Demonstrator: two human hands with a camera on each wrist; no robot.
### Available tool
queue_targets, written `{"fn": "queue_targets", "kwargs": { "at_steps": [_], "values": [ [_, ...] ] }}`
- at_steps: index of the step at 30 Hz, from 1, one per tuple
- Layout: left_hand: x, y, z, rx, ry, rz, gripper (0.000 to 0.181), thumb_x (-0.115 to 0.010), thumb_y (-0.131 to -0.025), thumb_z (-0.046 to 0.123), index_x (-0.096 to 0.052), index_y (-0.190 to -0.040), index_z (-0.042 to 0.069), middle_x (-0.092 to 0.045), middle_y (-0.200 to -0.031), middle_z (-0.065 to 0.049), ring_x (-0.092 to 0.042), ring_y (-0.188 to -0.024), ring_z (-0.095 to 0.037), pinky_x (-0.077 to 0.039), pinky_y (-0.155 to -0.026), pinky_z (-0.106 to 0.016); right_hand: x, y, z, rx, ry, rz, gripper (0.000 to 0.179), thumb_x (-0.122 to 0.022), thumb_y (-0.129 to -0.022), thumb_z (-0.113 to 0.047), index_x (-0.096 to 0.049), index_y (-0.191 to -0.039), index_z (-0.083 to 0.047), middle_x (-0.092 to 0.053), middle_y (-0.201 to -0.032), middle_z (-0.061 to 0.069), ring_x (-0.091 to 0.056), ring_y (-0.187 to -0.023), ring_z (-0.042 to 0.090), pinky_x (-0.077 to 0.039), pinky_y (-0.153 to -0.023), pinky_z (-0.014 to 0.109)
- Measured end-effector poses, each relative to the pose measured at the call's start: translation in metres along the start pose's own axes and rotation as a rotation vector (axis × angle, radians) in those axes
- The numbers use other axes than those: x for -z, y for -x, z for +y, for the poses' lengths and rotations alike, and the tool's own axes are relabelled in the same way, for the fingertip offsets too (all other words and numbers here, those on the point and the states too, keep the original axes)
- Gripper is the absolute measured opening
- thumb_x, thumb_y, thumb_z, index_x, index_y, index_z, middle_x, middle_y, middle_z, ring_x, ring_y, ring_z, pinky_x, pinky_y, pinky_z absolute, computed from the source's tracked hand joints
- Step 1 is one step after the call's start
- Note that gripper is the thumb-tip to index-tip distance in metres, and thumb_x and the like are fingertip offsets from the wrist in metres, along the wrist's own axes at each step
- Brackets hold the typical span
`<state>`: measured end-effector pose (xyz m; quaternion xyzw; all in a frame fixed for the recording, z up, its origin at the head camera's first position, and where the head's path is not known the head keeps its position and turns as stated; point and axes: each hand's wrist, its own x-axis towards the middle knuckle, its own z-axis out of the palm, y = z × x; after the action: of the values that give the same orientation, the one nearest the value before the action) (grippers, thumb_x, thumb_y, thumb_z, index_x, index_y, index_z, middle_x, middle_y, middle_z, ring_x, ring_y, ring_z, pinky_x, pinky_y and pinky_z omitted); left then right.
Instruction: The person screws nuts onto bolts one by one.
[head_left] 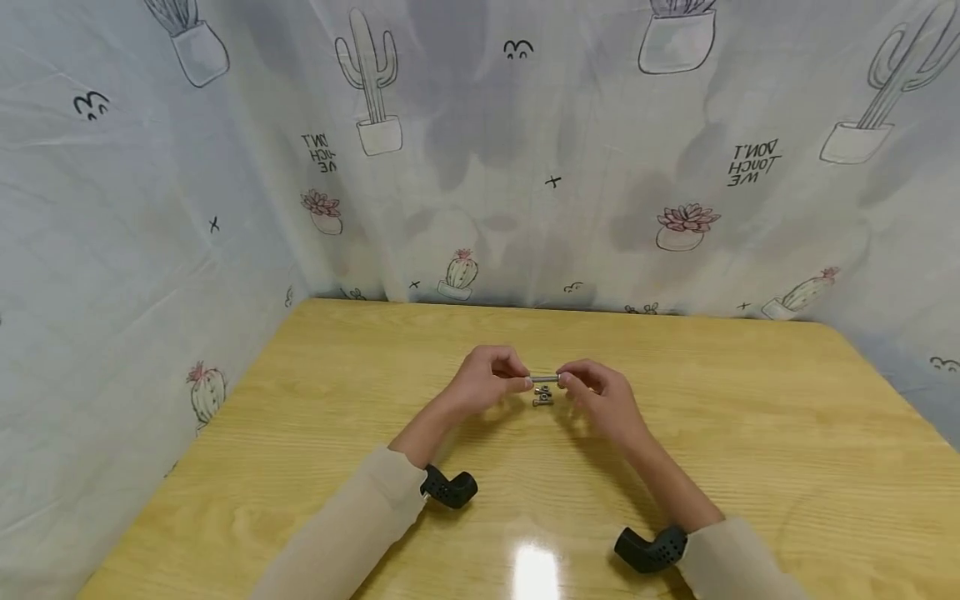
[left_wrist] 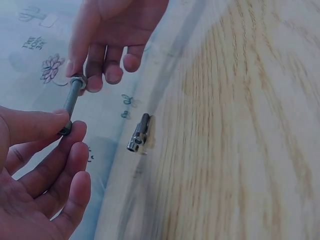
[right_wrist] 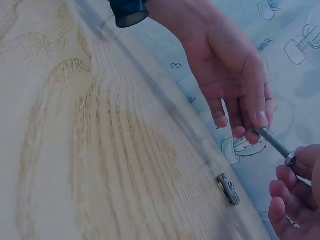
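Above the table, a long grey threaded bolt [left_wrist: 71, 102] is held between my two hands. My left hand [head_left: 487, 379] pinches its head end between thumb and forefinger, the other fingers loosely bent. At the opposite end sits a hex nut [left_wrist: 78, 80], which my right hand [head_left: 603, 400] pinches with thumb and fingertips. The bolt lies roughly level from left to right in the head view. Just below it, a small cluster of metal bolts and nuts [head_left: 543, 396] rests on the table, close to both hands but touched by neither.
A light wooden table [head_left: 337, 400] spreads beneath both arms. Behind it and to the sides hangs a pale curtain [head_left: 480, 200] printed with cacti. Black wrist cameras stick out from the left forearm [head_left: 401, 442] and the right forearm [head_left: 675, 483].
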<state>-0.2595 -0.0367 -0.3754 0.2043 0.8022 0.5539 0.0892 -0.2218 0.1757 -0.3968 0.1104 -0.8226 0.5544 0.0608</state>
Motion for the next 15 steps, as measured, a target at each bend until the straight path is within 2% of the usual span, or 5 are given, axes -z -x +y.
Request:
{"fn": "queue_targets", "kwargs": {
  "at_steps": [5,8,11,15],
  "values": [
    [0.002,0.003,0.0,-0.004,-0.015,0.0,0.005,-0.072,-0.087,0.009,-0.069,-0.087,0.006,-0.069,-0.091,-0.007,-0.065,-0.079,-0.012,-0.054,-0.077,-0.037,-0.007,0.0,-0.002,-0.07,0.008,0.034,0.037,-0.056,-0.099,-0.034,-0.068,-0.099,0.001,-0.066,-0.088,0.019,-0.062,-0.077,0.025,-0.055,-0.069,0.028],
    [0.005,0.006,0.0,0.011,-0.017,0.003,0.005,-0.072,-0.087,0.011,-0.069,-0.087,0.008,-0.068,-0.091,-0.005,-0.065,-0.081,-0.013,-0.053,-0.077,-0.035,-0.011,0.002,-0.002,-0.097,0.019,0.061,0.041,-0.054,-0.099,-0.038,-0.068,-0.098,0.001,-0.066,-0.087,0.018,-0.062,-0.076,0.021,-0.055,-0.069,0.026],
    [0.01,0.008,0.001,0.032,-0.011,0.017,0.005,-0.073,-0.087,0.013,-0.069,-0.087,0.009,-0.067,-0.092,-0.004,-0.064,-0.084,-0.015,-0.052,-0.077,-0.034,-0.011,0.005,-0.001,-0.045,0.001,0.066,0.033,-0.053,-0.1,-0.033,-0.067,-0.107,-0.003,-0.068,-0.098,0.018,-0.064,-0.082,0.026,-0.056,-0.072,0.029],
    [0.016,0.012,0.001,0.025,-0.021,0.021,0.004,-0.072,-0.087,0.012,-0.069,-0.087,0.009,-0.066,-0.091,-0.005,-0.064,-0.084,-0.016,-0.051,-0.074,-0.031,-0.013,0.007,0.0,0.071,0.007,0.019,0.024,-0.059,-0.098,-0.02,-0.064,-0.118,-0.009,-0.067,-0.112,0.014,-0.064,-0.094,0.022,-0.055,-0.076,0.027]
  ]
}}
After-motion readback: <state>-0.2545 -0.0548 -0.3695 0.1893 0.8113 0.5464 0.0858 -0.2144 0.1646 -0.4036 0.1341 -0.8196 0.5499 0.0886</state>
